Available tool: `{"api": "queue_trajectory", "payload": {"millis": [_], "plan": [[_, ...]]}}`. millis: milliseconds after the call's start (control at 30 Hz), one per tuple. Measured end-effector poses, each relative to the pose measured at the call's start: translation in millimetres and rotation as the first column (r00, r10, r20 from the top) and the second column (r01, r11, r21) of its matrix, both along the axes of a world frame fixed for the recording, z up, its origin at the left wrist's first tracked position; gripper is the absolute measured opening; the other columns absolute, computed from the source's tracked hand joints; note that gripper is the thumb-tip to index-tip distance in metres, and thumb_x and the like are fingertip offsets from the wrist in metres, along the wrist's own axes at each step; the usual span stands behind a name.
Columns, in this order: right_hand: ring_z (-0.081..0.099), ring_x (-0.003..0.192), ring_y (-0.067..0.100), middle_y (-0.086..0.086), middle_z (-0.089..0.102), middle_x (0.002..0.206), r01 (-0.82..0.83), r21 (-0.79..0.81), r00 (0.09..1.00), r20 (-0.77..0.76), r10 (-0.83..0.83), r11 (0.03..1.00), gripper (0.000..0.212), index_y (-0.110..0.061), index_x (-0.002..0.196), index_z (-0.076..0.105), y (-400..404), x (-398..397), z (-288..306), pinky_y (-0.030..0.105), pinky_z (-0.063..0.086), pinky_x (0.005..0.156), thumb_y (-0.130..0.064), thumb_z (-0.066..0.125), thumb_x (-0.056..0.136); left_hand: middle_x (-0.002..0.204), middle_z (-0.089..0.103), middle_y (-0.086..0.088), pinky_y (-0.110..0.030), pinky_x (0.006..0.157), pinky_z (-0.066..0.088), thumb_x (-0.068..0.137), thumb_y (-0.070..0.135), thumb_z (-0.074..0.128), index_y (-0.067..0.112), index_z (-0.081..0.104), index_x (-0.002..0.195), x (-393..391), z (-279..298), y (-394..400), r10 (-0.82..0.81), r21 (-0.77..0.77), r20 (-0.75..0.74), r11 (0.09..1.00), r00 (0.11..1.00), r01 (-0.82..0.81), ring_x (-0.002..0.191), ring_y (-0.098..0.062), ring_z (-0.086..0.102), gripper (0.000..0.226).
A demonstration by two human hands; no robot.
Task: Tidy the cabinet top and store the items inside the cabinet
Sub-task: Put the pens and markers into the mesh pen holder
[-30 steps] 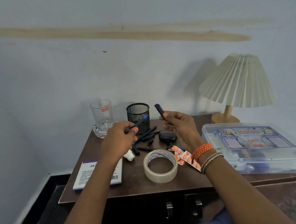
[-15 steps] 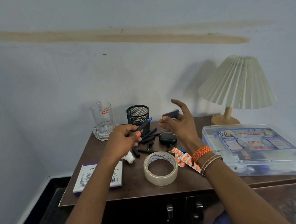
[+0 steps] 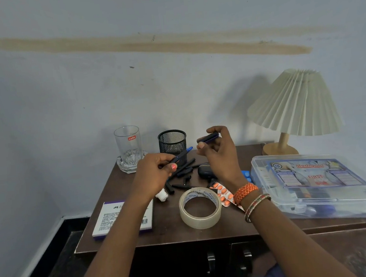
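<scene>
A blue-tipped pen (image 3: 180,155) is gripped in the closed left hand (image 3: 156,174), its tip just before the mesh pen cup (image 3: 172,140). Right of the cup, a dark cap (image 3: 208,137) is pinched between the fingertips of the right hand (image 3: 220,157). Loose black pens (image 3: 182,175) below the cup are partly hidden by the hands.

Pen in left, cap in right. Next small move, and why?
Probably bring the dark pen cap in the right hand onto the bare blue tip of the blue pen in the left hand: tip and cap are close but apart, and the black mesh pen cup stands just behind.
</scene>
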State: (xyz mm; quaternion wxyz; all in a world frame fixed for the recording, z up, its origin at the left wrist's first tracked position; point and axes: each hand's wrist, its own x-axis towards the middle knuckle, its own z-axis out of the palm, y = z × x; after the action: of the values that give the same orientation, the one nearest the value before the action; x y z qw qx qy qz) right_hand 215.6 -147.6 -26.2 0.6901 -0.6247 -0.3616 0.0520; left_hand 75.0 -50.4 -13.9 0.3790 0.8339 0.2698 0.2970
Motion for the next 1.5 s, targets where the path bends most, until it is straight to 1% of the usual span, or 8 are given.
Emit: {"api": "queue_trajectory", "payload": {"millis": [133,400,500,700,833,1000,1133,1500], "plan": [[0.067,0.091,0.025,0.004,0.068,0.092,-0.024,-0.055,0.999,0.022,0.025,0.998,0.040,-0.037,0.117,0.048,1,1,-1,0.050,0.054,0.088,-0.013,0.063,0.088,0.083,0.067,0.006,0.003,0.058,0.041,0.084,0.002,0.064,0.013,0.071,0.106,1,3,-3,-0.024,-0.003,0.045,1.000,0.999,0.024,0.069,0.003,0.059,0.026],[0.068,0.077,0.014,0.005,0.068,0.080,-0.130,0.040,0.988,-0.080,0.132,0.991,0.047,-0.022,0.125,0.051,-2,-2,4,0.041,0.057,0.085,0.004,0.061,0.087,0.088,0.071,0.003,-0.003,0.059,0.046,0.086,0.004,0.063,0.015,0.070,0.110,4,2,-5,-0.080,-0.018,0.093,0.996,0.992,0.082,0.061,0.012,0.062,0.027],[0.069,0.078,0.014,0.013,0.068,0.086,-0.079,0.140,0.981,-0.166,0.102,0.987,0.046,-0.013,0.128,0.050,-3,-2,7,0.026,0.058,0.077,0.006,0.059,0.088,0.089,0.070,0.004,-0.002,0.057,0.045,0.086,0.004,0.062,0.014,0.069,0.111,4,2,-6,-0.078,-0.013,0.091,0.997,0.993,0.079,0.061,0.011,0.062,0.028],[0.070,0.079,0.012,0.019,0.069,0.091,-0.116,0.143,0.980,-0.146,0.136,0.983,0.046,-0.011,0.127,0.052,-9,-4,12,0.022,0.057,0.072,0.007,0.060,0.086,0.090,0.068,0.006,-0.001,0.058,0.044,0.087,0.005,0.062,0.014,0.069,0.112,2,2,-7,-0.069,0.009,0.067,0.998,0.995,0.069,0.068,0.004,0.061,0.028],[0.071,0.078,0.012,0.029,0.068,0.097,-0.139,0.127,0.980,-0.127,0.155,0.982,0.045,-0.012,0.124,0.054,-9,-6,13,0.022,0.057,0.072,0.009,0.061,0.085,0.095,0.071,0.006,-0.003,0.065,0.043,0.086,0.009,0.064,0.018,0.070,0.111,3,2,-5,-0.038,0.041,0.051,0.999,0.998,0.036,0.078,0.002,0.062,0.028],[0.071,0.078,0.012,0.013,0.071,0.086,-0.080,0.183,0.975,-0.191,0.116,0.980,0.045,-0.011,0.126,0.053,-8,-3,13,0.027,0.058,0.078,0.008,0.061,0.086,0.096,0.072,0.004,-0.009,0.071,0.043,0.086,0.011,0.064,0.017,0.069,0.112,5,2,-9,-0.039,0.057,0.059,0.998,0.998,0.035,0.079,0.001,0.062,0.027],[0.070,0.085,0.018,0.014,0.071,0.088,-0.049,0.241,0.964,-0.242,0.109,0.969,0.046,-0.011,0.127,0.054,-9,0,12,0.032,0.058,0.083,0.009,0.060,0.086,0.092,0.071,0.005,-0.009,0.071,0.043,0.086,0.011,0.064,0.016,0.070,0.110,5,2,-8,-0.018,0.063,0.072,0.998,0.997,0.014,0.081,-0.004,0.063,0.025],[0.069,0.088,0.024,0.016,0.071,0.094,-0.205,0.014,0.979,-0.009,0.205,0.979,0.051,-0.015,0.130,0.052,0,-16,9,0.029,0.057,0.081,0.007,0.061,0.085,0.082,0.072,0.001,-0.019,0.074,0.048,0.087,0.011,0.063,0.016,0.073,0.101,7,5,-16,-0.029,0.003,0.106,1.000,0.994,0.029,0.080,-0.009,0.066,0.018]]}}
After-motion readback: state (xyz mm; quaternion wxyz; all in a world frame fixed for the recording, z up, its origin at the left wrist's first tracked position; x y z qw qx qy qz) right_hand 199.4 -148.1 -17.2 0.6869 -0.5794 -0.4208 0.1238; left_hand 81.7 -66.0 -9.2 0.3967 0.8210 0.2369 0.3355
